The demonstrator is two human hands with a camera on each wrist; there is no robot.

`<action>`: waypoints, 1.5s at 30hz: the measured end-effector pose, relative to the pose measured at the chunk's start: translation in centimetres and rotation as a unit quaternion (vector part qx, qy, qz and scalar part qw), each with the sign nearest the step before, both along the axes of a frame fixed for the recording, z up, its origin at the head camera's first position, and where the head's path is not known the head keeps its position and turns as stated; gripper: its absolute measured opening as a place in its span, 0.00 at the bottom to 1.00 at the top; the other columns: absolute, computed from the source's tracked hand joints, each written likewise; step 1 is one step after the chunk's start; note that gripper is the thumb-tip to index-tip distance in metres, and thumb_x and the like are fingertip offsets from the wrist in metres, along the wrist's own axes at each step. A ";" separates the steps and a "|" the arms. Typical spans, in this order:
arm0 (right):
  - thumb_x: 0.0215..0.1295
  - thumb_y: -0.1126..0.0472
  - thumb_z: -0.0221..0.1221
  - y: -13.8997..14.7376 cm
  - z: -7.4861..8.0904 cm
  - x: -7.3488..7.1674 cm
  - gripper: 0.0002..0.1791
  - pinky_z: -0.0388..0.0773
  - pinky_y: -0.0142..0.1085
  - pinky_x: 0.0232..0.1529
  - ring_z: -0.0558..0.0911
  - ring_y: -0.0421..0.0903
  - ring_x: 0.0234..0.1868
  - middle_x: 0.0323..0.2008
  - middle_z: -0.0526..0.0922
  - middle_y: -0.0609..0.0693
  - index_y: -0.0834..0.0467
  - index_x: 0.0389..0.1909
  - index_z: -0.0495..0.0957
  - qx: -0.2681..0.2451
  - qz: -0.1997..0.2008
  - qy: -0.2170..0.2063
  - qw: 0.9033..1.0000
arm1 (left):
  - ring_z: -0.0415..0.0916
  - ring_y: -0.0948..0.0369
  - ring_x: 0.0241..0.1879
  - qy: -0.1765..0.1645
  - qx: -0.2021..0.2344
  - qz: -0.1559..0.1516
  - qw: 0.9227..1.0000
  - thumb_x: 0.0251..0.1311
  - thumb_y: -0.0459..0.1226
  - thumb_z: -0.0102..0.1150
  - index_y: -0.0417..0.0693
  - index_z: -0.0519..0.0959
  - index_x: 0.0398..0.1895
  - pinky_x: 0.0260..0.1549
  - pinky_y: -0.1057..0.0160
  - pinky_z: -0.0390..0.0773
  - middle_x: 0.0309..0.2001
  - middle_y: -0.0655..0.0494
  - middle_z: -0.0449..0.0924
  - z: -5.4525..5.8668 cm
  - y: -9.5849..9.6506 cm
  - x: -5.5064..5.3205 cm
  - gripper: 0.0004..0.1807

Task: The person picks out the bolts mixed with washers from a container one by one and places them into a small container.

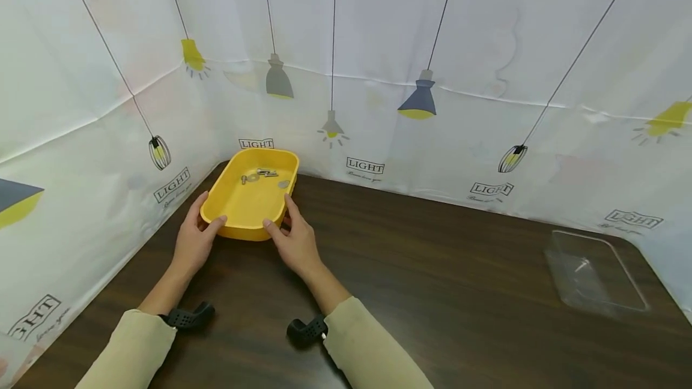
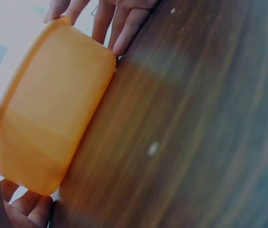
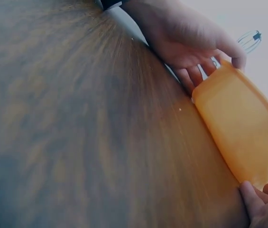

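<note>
A yellow plastic tray lies near the back left corner of the table. Several bolts or screws and flat round washers are gathered toward its far end. My left hand grips the near left corner, thumb over the rim and fingers along the outer side. At the near right corner my right hand holds it the same way. Both wrist views show the tray's near wall low against the tabletop, with fingertips at its lower edge.
A clear plastic container stands at the far right of the dark wooden table. White sheeting with printed lamps closes off the back and left, close to the tray. Black straps with mounts sit on both wrists.
</note>
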State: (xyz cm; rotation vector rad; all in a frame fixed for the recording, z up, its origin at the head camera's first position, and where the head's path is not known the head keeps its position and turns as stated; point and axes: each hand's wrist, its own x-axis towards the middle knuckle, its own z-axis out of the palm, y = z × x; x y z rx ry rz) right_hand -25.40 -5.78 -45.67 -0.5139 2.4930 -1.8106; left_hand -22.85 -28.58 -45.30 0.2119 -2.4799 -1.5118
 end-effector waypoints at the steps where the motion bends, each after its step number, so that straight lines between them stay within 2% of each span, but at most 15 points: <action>1: 0.71 0.40 0.56 0.1 0.0 0.1 0.42 0.79 0.41 0.62 0.75 0.50 0.70 0.77 0.63 0.51 0.42 0.81 0.51 -0.001 0.001 0.001 1.000 | 0.60 0.48 0.75 -0.002 -0.003 0.001 1.000 0.73 0.50 0.52 0.56 0.44 0.83 0.71 0.51 0.64 0.81 0.47 0.50 0.0 0.0 0.1 0.42; 7: 0.72 0.41 0.56 0.7 0.0 0.8 0.42 0.78 0.42 0.63 0.74 0.48 0.70 0.76 0.66 0.52 0.43 0.81 0.49 -0.003 0.006 0.003 1.000 | 0.62 0.48 0.75 -0.005 -0.012 -0.004 1.000 0.73 0.50 0.54 0.57 0.44 0.83 0.69 0.58 0.66 0.81 0.47 0.51 -0.1 0.4 0.7 0.43; 13: 0.73 0.42 0.56 1.5 0.0 1.1 0.41 0.78 0.43 0.63 0.75 0.49 0.70 0.75 0.68 0.54 0.43 0.81 0.49 -0.004 0.000 0.015 1.000 | 0.62 0.46 0.74 -0.005 -0.017 -0.010 1.000 0.72 0.51 0.54 0.56 0.43 0.83 0.69 0.45 0.63 0.82 0.46 0.49 0.1 1.3 0.8 0.44; 21: 0.73 0.43 0.56 2.9 0.1 1.3 0.41 0.78 0.45 0.63 0.75 0.50 0.70 0.74 0.68 0.55 0.44 0.81 0.50 -0.004 -0.006 0.018 1.000 | 0.61 0.48 0.75 -0.001 -0.020 -0.027 0.999 0.72 0.51 0.55 0.55 0.44 0.83 0.70 0.52 0.64 0.82 0.47 0.49 0.2 2.5 0.8 0.44; 28: 0.73 0.44 0.57 4.2 0.2 1.5 0.40 0.78 0.45 0.63 0.75 0.51 0.70 0.73 0.70 0.56 0.44 0.81 0.51 -0.005 -0.011 0.026 1.000 | 0.61 0.46 0.75 -0.002 -0.007 -0.036 0.999 0.72 0.50 0.55 0.55 0.43 0.83 0.70 0.47 0.63 0.82 0.47 0.49 0.5 3.8 0.8 0.45; 34: 0.74 0.45 0.56 5.3 0.0 1.7 0.39 0.78 0.45 0.63 0.76 0.51 0.69 0.72 0.71 0.56 0.45 0.81 0.51 -0.009 -0.016 0.031 0.999 | 0.61 0.49 0.76 0.002 -0.002 -0.048 0.999 0.71 0.50 0.56 0.55 0.44 0.83 0.69 0.64 0.65 0.82 0.47 0.49 0.4 4.7 0.8 0.45; 36: 0.74 0.46 0.56 5.6 0.0 1.9 0.39 0.78 0.46 0.63 0.76 0.51 0.69 0.72 0.72 0.56 0.43 0.80 0.51 -0.011 -0.018 0.030 0.999 | 0.60 0.49 0.76 0.004 -0.001 -0.053 0.999 0.71 0.50 0.57 0.55 0.44 0.83 0.69 0.64 0.64 0.82 0.47 0.49 0.3 4.9 0.8 0.45; 40: 0.74 0.46 0.57 6.2 -0.1 2.1 0.39 0.78 0.46 0.63 0.77 0.51 0.68 0.71 0.72 0.56 0.42 0.80 0.52 -0.008 -0.022 0.033 0.999 | 0.60 0.48 0.76 0.004 -0.003 -0.063 0.998 0.71 0.50 0.57 0.55 0.44 0.83 0.69 0.56 0.63 0.82 0.47 0.49 0.1 5.3 0.9 0.45; 45: 0.73 0.46 0.58 6.9 0.1 2.4 0.40 0.78 0.44 0.63 0.77 0.49 0.69 0.71 0.72 0.55 0.43 0.80 0.52 -0.007 -0.022 0.028 0.999 | 0.61 0.48 0.76 0.012 0.007 -0.075 0.997 0.71 0.49 0.58 0.56 0.44 0.83 0.66 0.72 0.65 0.81 0.47 0.50 0.0 5.8 1.0 0.45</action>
